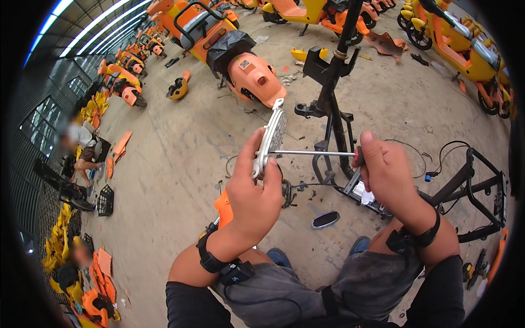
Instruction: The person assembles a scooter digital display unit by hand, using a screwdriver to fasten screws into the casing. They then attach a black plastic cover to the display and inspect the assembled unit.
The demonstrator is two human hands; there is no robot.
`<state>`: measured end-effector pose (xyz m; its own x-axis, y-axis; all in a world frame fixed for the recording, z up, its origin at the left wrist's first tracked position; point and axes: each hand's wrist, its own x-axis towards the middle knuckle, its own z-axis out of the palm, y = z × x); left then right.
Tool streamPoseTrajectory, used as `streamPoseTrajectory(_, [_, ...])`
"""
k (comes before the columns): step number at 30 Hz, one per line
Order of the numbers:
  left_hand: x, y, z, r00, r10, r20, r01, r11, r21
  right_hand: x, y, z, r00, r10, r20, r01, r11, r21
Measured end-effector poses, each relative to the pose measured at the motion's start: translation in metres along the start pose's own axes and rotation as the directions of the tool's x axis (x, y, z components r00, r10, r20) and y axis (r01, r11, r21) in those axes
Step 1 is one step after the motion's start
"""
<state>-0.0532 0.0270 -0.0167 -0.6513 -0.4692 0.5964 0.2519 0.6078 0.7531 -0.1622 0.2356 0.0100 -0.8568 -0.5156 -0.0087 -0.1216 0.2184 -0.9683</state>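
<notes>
Upright between the thumb and fingers of my left hand point(252, 199) is a white-rimmed, rounded part with a textured grey face point(278, 130), perhaps a lamp or reflector; its exact kind is unclear. My right hand point(387, 174) is closed around the red and dark handle of a screwdriver point(314, 153). The long metal shaft runs level to the left, and its tip meets the lower part of the rounded piece, close to my left thumb. Whether a screw sits there cannot be made out. Behind my hands stands a bare black scooter frame point(332, 104).
An orange scooter point(252, 76) stands ahead, with more scooters at the far right. Beside my right forearm is a black tubular frame point(465, 188) with loose cables. A dark oval piece point(326, 220) lies on the floor. At left sits a person point(85, 143) near a black basket point(105, 200).
</notes>
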Motion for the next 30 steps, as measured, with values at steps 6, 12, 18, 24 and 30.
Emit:
streamPoseTrajectory(6, [0.008, 0.009, 0.002, 0.961, -0.255, 0.104, 0.269, 0.948, -0.171, -0.003, 0.002, 0.012, 0.710, -0.692, -0.128, 0.596, 0.688, -0.414])
streamPoseTrajectory(12, [0.009, 0.008, -0.002, 0.946, -0.301, 0.125, 0.323, 0.917, -0.235, -0.006, 0.006, 0.005, 0.671, -0.741, -0.020, 0.664, 0.613, -0.427])
streamPoseTrajectory(18, [0.001, 0.005, -0.003, 0.964, -0.237, 0.122, 0.256, 0.951, -0.173, -0.008, -0.002, 0.001, 0.919, -0.387, -0.071, 0.344, 0.879, -0.330])
streamPoseTrajectory(24, [0.007, 0.009, -0.002, 0.969, -0.224, 0.108, 0.244, 0.940, -0.238, -0.005, 0.001, 0.007, 0.809, -0.576, -0.117, 0.472, 0.756, -0.453])
streamPoseTrajectory(30, [0.003, 0.001, 0.005, 0.947, -0.274, 0.166, 0.313, 0.903, -0.295, -0.011, -0.009, 0.003, 0.594, -0.803, -0.044, 0.688, 0.536, -0.489])
